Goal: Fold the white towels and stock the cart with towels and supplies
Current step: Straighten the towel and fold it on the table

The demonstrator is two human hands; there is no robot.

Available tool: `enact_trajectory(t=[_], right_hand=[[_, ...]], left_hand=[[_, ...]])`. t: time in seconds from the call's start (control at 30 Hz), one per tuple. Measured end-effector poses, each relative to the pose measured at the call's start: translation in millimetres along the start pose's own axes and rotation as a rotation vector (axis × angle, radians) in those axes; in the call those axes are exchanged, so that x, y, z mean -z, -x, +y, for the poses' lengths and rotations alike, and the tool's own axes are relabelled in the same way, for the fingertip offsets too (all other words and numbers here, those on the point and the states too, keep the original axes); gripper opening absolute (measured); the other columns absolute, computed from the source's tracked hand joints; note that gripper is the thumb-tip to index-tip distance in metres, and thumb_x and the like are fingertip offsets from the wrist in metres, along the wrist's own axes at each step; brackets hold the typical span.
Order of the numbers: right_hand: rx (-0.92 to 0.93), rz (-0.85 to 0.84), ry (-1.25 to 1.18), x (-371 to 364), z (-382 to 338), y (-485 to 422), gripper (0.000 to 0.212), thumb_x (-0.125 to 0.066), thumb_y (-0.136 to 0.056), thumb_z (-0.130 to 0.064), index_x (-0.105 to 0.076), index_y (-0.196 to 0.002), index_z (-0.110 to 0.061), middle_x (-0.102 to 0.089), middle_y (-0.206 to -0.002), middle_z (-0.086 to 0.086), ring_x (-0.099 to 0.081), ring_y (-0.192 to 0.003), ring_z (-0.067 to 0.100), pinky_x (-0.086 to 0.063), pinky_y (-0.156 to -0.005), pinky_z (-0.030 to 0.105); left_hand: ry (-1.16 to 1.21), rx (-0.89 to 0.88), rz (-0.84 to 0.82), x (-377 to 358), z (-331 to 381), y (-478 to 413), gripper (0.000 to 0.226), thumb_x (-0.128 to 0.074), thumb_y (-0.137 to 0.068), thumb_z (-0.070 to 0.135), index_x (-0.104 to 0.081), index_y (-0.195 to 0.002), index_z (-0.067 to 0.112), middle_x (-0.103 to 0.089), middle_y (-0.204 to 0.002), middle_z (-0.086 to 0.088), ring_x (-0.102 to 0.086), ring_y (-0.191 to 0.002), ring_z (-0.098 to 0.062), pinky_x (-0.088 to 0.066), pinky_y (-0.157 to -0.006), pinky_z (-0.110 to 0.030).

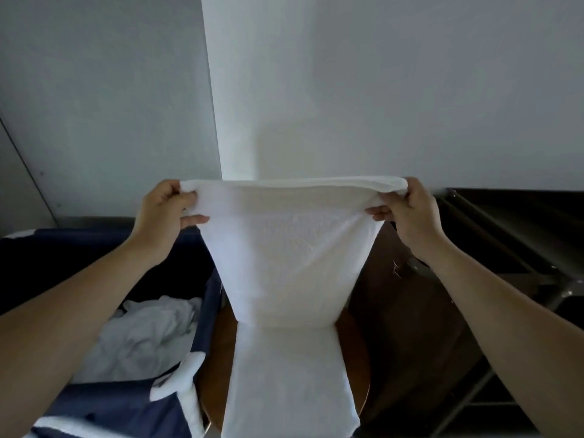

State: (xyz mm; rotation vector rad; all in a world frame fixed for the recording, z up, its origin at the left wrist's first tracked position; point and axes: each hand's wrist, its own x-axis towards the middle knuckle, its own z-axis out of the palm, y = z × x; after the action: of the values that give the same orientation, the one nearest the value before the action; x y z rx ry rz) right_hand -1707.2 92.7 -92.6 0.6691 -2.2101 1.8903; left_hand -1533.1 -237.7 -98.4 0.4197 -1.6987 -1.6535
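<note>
While the left hand (164, 210) and right hand (407, 210) pinch 1 half-folded white terry towel (290, 248), crumpled white linen (142, 336) waits unfolded in the navy fabric hamper (126, 403).

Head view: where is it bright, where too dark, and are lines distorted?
Head view: white towel and wall are bright; the rack at right and navy laundry bin lie in deep shadow; the wide lens slants the wall corner.
</note>
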Motion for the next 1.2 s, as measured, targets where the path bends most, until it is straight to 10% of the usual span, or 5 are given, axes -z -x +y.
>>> enact_trajectory(t=[0.4, 0.57, 1.07, 1.2], right_hand=[[-0.548, -0.234, 0.208, 9.1, 96.7, 197.3, 0.008, -0.062, -0.097, -0.012, -0.061, -0.104, -0.013, -0.072, -0.101, 0.012, -0.075, -0.083, 0.025, -0.06, -0.082, 0.047], [-0.589, -0.362, 0.365, 15.2, 112.4, 222.5, 0.008, -0.067, -0.093, -0.014, -0.065, -0.101, -0.012, -0.073, -0.093, 0.011, -0.074, -0.08, 0.026, -0.049, -0.06, 0.029], [-0.822, -0.301, 0.024, -39.5, 255.4, 60.0, 0.021, -0.065, -0.093, -0.016, -0.069, -0.113, -0.01, -0.073, -0.111, 0.008, -0.068, -0.104, 0.027, -0.056, -0.089, 0.039], [-0.951, -0.303, -0.035, -73.2, 343.9, 16.2, 0.014, -0.059, -0.098, -0.018, -0.067, -0.109, -0.014, -0.072, -0.105, 0.002, -0.068, -0.096, 0.019, -0.055, -0.077, 0.032]], left_hand=[[-0.313, 0.484, -0.295, 83.1, -128.2, 160.3, 0.012, -0.06, -0.093, 0.001, -0.061, -0.085, 0.009, -0.061, -0.086, -0.014, -0.067, -0.095, -0.037, -0.056, -0.093, -0.048], [-0.439, 0.579, -0.398, 92.4, -143.0, 173.9, 0.008, -0.06, -0.092, 0.001, -0.063, -0.1, 0.0, -0.064, -0.104, -0.021, -0.062, -0.106, -0.035, -0.052, -0.099, -0.049], [-0.475, 0.769, -0.157, -8.8, -268.8, 0.1, 0.012, -0.052, -0.092, 0.011, -0.062, -0.1, 0.011, -0.069, -0.105, -0.019, -0.066, -0.098, -0.034, -0.055, -0.091, -0.047], [-0.517, 0.844, -0.131, -42.8, -355.3, -55.1, 0.01, -0.051, -0.095, 0.007, -0.062, -0.095, 0.009, -0.066, -0.101, -0.019, -0.064, -0.098, -0.034, -0.055, -0.09, -0.047]])
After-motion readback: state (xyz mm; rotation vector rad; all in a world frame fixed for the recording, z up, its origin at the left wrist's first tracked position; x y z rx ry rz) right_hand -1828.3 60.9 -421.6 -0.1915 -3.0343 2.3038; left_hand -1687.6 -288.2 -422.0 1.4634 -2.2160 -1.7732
